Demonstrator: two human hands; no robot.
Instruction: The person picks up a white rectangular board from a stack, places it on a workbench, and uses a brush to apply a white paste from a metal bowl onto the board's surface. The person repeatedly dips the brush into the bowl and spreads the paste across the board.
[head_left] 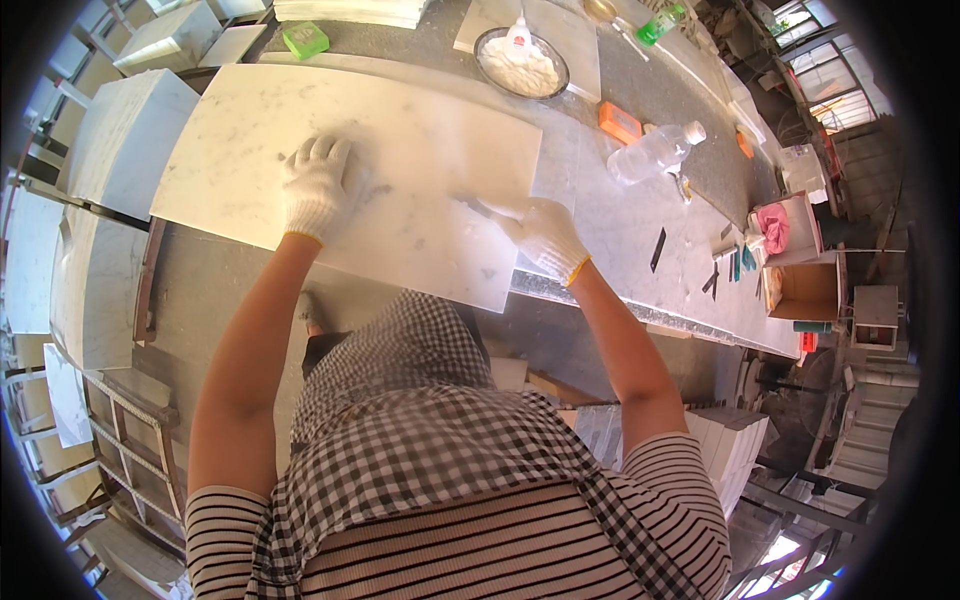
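A white marble slab [430,130] with grey veining lies across the worktable in front of me, its near edge overhanging. My left hand [320,180], in a white knit glove, rests on the slab's left half with fingers spread and slightly bent; no object shows in it. My right hand [545,232], gloved likewise, is over the slab's right edge, closed on a thin grey scraper blade [474,204]. The blade points left, close to the slab's surface; its handle is hidden in the glove. Dark grey marks show on the stone between my hands.
Beyond the slab stands a bowl [520,65] of white paste with a white-handled tool. A green block [305,40] lies far left. Right of the slab are an orange block [620,122], a clear plastic bottle [655,153] and several dark blades. Stacked marble [125,150] stands left.
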